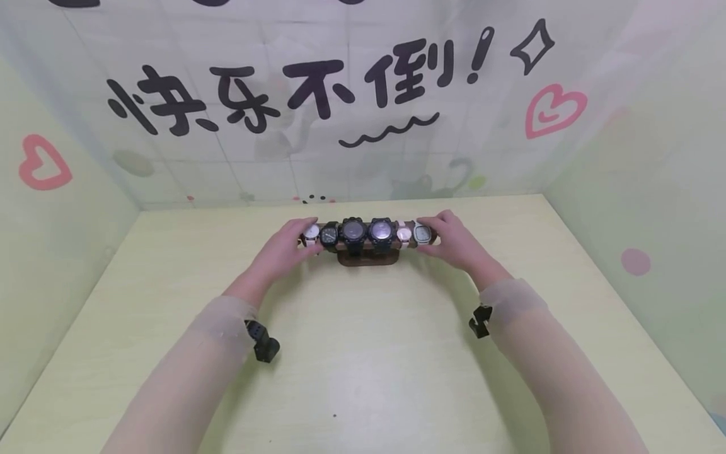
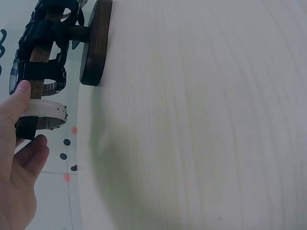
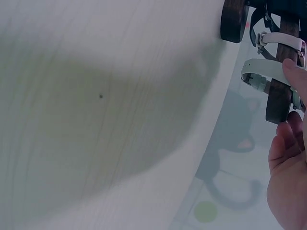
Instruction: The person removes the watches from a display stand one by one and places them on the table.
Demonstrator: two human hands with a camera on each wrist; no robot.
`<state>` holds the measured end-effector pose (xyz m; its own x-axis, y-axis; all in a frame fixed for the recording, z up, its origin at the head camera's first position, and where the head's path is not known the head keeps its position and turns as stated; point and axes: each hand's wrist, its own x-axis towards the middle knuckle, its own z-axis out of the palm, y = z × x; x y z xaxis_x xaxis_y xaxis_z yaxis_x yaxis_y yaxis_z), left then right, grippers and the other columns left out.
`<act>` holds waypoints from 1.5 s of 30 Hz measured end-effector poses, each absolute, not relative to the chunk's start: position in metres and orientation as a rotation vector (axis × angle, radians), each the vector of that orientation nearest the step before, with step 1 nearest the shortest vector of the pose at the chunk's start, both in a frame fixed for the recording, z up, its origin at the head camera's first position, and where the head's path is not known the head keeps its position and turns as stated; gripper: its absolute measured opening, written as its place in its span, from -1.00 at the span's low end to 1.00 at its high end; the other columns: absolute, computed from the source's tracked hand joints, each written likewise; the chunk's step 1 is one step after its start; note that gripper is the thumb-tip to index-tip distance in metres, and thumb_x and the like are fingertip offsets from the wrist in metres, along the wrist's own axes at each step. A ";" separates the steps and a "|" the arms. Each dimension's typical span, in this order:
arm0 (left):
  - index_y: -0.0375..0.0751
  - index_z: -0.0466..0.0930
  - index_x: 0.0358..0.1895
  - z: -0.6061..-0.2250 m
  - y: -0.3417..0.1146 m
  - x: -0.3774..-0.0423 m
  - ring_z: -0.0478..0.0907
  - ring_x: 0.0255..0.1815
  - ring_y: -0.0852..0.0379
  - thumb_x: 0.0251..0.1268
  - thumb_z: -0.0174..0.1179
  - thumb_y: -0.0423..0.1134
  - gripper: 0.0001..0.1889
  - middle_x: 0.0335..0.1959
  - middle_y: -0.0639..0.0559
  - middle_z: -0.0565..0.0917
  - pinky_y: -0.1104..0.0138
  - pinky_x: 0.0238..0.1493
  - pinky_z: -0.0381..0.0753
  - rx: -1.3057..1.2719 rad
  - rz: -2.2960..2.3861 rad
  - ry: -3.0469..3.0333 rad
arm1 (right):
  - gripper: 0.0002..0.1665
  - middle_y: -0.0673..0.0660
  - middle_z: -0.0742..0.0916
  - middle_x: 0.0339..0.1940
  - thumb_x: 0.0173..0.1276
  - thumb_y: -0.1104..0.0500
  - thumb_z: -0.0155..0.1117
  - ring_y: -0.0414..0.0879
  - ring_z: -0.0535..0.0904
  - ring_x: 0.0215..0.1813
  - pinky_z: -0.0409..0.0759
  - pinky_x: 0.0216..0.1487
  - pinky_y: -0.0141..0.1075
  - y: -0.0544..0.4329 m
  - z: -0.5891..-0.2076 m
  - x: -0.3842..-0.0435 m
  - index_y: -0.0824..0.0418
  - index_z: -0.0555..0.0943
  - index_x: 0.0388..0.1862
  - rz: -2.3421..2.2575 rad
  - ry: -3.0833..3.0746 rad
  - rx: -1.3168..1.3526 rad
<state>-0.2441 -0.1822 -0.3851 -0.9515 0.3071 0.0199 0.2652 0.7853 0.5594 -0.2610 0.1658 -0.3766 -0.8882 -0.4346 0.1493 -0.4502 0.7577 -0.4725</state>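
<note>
A dark wooden watch stand (image 1: 368, 259) is at the far side of the table, with a row of watches strapped along its crossbar. My left hand (image 1: 288, 247) grips the bar's left end, thumb in front, beside a white-strapped watch (image 1: 311, 232) and a square black watch (image 1: 329, 236). On the other end my right hand (image 1: 454, 241) holds the bar next to a pale square watch (image 1: 422, 234) and a small pink watch (image 1: 404, 234). Two round black watches, one with a dark face (image 1: 354, 231) and one with a shiny face (image 1: 381, 229), fill the middle. In the left wrist view the oval base (image 2: 98, 45) shows edge-on.
The pale wood table (image 1: 363, 353) runs toward me from a back wall (image 1: 238, 164) with large black lettering. Side walls stand left (image 1: 51, 252) and right (image 1: 641, 208). Small black wrist mounts (image 1: 264, 343) hang below both sleeves.
</note>
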 end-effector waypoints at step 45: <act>-0.27 0.19 0.37 -0.384 -0.183 -0.249 0.22 0.31 -0.22 0.22 0.24 -0.11 -0.30 0.33 -0.28 0.27 -0.05 0.30 0.20 0.493 0.929 2.908 | -0.34 0.30 0.46 -0.17 0.09 0.19 0.42 0.06 0.39 -0.23 0.49 -0.20 -0.12 0.187 -0.380 -0.258 0.32 0.46 0.19 0.845 -2.939 0.584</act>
